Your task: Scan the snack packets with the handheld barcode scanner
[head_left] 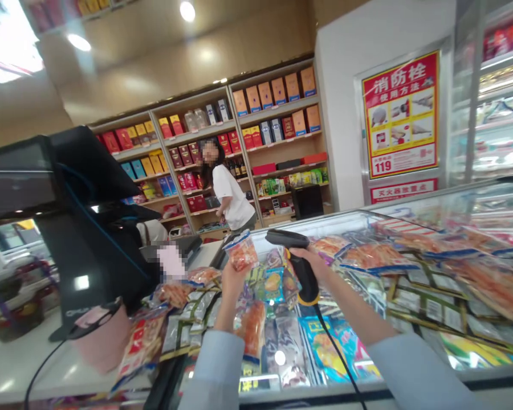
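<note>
My left hand [233, 280] is closed on a small clear food packet [241, 251] with reddish-orange contents and a blue edge, held up over the glass-topped freezer. My right hand [314, 261] grips a black handheld barcode scanner [304, 279] with yellow trim. Its head points left, toward the packet, and a black cable [336, 359] runs down from its handle. Packaged snacks [277, 341] lie below both hands. To the right are blue-edged bags of reddish food [374, 257] and several green-edged silvery packets [427, 304].
A checkout monitor [89, 165] on a black stand rises at left, with a pink container [102, 336] by its base. More packets [145, 336] lie at the counter's edge. Behind, a person in a white T-shirt [233, 193] stands before shelves of boxed goods [277, 91].
</note>
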Demonstrator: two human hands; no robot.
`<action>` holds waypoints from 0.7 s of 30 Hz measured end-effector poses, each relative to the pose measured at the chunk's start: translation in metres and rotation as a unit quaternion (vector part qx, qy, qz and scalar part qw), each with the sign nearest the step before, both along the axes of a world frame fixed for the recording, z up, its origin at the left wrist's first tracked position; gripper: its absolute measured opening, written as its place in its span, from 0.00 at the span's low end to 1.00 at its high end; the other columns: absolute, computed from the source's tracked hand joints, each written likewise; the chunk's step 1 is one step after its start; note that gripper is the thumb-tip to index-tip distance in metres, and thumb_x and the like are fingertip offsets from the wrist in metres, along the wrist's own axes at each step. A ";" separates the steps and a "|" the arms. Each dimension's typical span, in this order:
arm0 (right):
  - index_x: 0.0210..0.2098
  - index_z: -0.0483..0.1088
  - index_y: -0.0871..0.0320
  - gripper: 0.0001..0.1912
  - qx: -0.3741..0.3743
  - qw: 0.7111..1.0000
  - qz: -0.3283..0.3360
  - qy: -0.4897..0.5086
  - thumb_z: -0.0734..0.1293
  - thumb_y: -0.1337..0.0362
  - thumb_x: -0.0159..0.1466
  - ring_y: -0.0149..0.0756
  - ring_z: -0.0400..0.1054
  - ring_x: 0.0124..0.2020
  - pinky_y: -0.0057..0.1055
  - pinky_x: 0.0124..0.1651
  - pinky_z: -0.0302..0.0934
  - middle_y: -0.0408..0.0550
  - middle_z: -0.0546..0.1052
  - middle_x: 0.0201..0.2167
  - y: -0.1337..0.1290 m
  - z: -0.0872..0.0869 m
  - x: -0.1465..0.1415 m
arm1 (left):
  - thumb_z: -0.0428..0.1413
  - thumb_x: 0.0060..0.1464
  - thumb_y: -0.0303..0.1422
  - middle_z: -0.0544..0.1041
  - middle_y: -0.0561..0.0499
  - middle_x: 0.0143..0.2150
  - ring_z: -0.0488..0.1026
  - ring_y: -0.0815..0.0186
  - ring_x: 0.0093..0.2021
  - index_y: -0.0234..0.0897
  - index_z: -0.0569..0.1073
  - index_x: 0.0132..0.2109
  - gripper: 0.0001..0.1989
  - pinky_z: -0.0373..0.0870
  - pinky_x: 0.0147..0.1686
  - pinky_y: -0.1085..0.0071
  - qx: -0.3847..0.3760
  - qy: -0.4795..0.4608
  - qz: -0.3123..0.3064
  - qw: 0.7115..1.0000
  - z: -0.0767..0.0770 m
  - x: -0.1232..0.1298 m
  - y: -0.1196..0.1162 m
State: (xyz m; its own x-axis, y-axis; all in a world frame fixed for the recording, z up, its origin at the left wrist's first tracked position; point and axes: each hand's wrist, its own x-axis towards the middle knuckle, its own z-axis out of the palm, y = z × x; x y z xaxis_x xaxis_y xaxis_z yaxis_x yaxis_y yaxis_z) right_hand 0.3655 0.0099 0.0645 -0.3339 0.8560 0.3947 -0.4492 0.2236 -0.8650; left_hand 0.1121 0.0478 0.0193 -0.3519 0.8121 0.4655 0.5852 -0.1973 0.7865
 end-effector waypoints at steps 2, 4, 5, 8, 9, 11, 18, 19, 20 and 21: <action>0.25 0.71 0.59 0.15 -0.027 0.999 0.016 0.016 0.69 0.53 0.51 0.28 0.61 0.13 0.23 0.15 0.57 0.42 0.70 0.15 0.008 -0.013 -0.016 | 0.66 0.40 0.39 0.81 0.47 0.39 0.77 0.59 0.41 0.36 0.74 0.45 0.24 0.72 0.41 0.66 0.011 -0.021 -0.006 1.000 -0.007 -0.002 0.002; 0.25 0.70 0.59 0.15 -0.063 0.998 0.022 0.022 0.69 0.52 0.51 0.27 0.60 0.12 0.23 0.14 0.57 0.41 0.69 0.15 0.013 -0.027 -0.023 | 0.66 0.41 0.39 0.80 0.47 0.38 0.77 0.59 0.40 0.35 0.74 0.45 0.23 0.72 0.41 0.66 0.003 -0.033 -0.024 0.999 -0.010 0.000 0.003; 0.25 0.70 0.59 0.14 -0.079 0.996 0.024 0.019 0.69 0.53 0.51 0.27 0.60 0.11 0.23 0.13 0.56 0.41 0.70 0.15 0.014 -0.033 -0.023 | 0.65 0.42 0.38 0.80 0.46 0.38 0.77 0.59 0.40 0.34 0.74 0.45 0.22 0.71 0.41 0.65 -0.003 -0.034 -0.037 0.999 -0.011 0.001 0.003; 0.26 0.70 0.59 0.12 -0.110 0.994 0.020 0.015 0.70 0.55 0.52 0.27 0.61 0.11 0.22 0.13 0.56 0.42 0.70 0.15 0.016 -0.045 -0.021 | 0.63 0.45 0.39 0.80 0.45 0.39 0.77 0.58 0.40 0.33 0.74 0.45 0.21 0.71 0.42 0.65 -0.012 -0.037 -0.064 0.997 -0.011 0.006 0.000; 0.26 0.70 0.58 0.12 -0.118 0.993 0.015 0.017 0.70 0.55 0.52 0.27 0.61 0.12 0.22 0.13 0.57 0.42 0.71 0.15 0.016 -0.047 -0.020 | 0.63 0.45 0.39 0.80 0.45 0.40 0.77 0.58 0.41 0.34 0.74 0.46 0.21 0.71 0.43 0.64 -0.012 -0.037 -0.064 0.997 -0.009 0.007 -0.001; 0.25 0.70 0.58 0.12 -0.123 0.992 0.005 0.015 0.69 0.55 0.52 0.28 0.62 0.12 0.22 0.14 0.57 0.43 0.72 0.15 0.015 -0.048 -0.019 | 0.64 0.44 0.39 0.80 0.45 0.39 0.77 0.57 0.41 0.34 0.75 0.45 0.21 0.71 0.43 0.64 -0.017 -0.034 -0.058 0.998 -0.007 0.008 -0.005; 0.23 0.70 0.59 0.14 -0.069 0.997 0.020 -0.014 0.69 0.53 0.51 0.29 0.62 0.12 0.23 0.14 0.56 0.46 0.73 0.15 0.010 -0.046 -0.023 | 0.64 0.44 0.39 0.80 0.45 0.38 0.76 0.56 0.40 0.34 0.75 0.42 0.19 0.70 0.42 0.63 -0.027 0.003 -0.051 0.998 -0.004 0.005 -0.009; 0.23 0.70 0.59 0.14 -0.075 0.997 0.022 -0.011 0.69 0.53 0.50 0.29 0.62 0.13 0.23 0.14 0.56 0.46 0.74 0.15 0.010 -0.046 -0.024 | 0.64 0.43 0.39 0.80 0.44 0.38 0.76 0.56 0.40 0.33 0.75 0.42 0.19 0.70 0.42 0.63 -0.029 0.005 -0.048 0.998 -0.004 0.005 -0.009; 0.24 0.70 0.59 0.14 -0.082 0.996 0.022 -0.008 0.69 0.53 0.50 0.28 0.62 0.13 0.23 0.14 0.57 0.46 0.74 0.16 0.011 -0.047 -0.024 | 0.64 0.43 0.39 0.80 0.44 0.38 0.76 0.56 0.40 0.33 0.75 0.41 0.19 0.70 0.42 0.64 -0.031 0.006 -0.044 0.999 -0.004 0.005 -0.009; 0.24 0.70 0.59 0.14 -0.089 0.996 0.022 -0.006 0.70 0.53 0.50 0.28 0.62 0.13 0.23 0.14 0.56 0.46 0.75 0.17 0.011 -0.047 -0.024 | 0.64 0.43 0.39 0.80 0.44 0.38 0.76 0.56 0.40 0.33 0.75 0.41 0.18 0.70 0.41 0.64 -0.032 0.004 -0.042 0.999 -0.004 0.005 -0.009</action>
State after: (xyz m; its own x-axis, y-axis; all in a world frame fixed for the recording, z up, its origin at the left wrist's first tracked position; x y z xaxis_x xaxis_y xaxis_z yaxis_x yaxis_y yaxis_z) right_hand 0.3418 0.0213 0.0174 -0.3764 0.8966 0.2332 -0.4445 0.0460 -0.8946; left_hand 0.1170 0.0385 0.0157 -0.2773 0.8671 0.4137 0.5758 -0.1948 0.7941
